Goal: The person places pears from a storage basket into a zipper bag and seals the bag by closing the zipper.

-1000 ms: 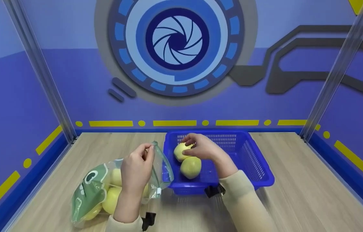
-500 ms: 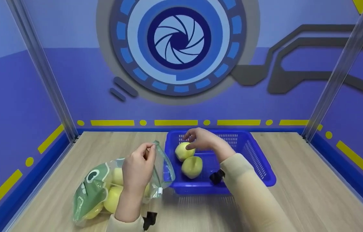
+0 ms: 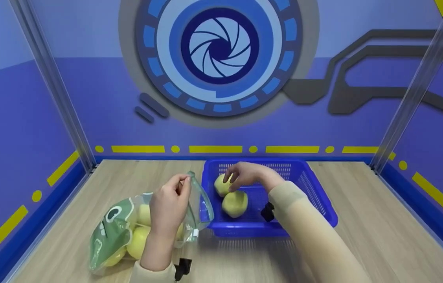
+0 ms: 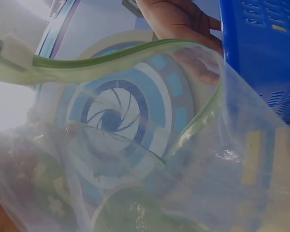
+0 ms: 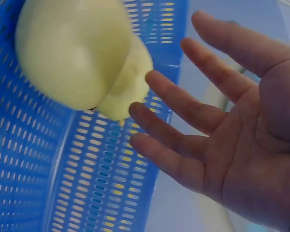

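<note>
My left hand [image 3: 166,208] pinches the upper rim of a clear zip bag [image 3: 105,239], printed with a green cartoon face and fitted with a white slider [image 3: 195,232]. Inside the bag lie several yellow fruits [image 3: 138,241]. Its mouth gapes toward a blue plastic basket [image 3: 252,230]. Two pale yellow-green peaches sit at the basket's left side: a far peach [image 3: 220,185] and a near peach [image 3: 234,207], its crease facing up. Over the far one hangs my right hand [image 3: 247,174], fingers spread and holding nothing; the right wrist view shows the fingertips [image 5: 136,109] close beside the fruit.
The basket has slotted walls and stands on a wooden table [image 3: 370,236] near the blue back wall [image 3: 221,135]. Metal posts [image 3: 414,86] rise at the rear corners. The bag's open edge overlaps the basket's left rim in the head view.
My right hand has risen a little and then dipped over the far peach, its fingers pointing further down now. The left hand and bag have stayed in place.
</note>
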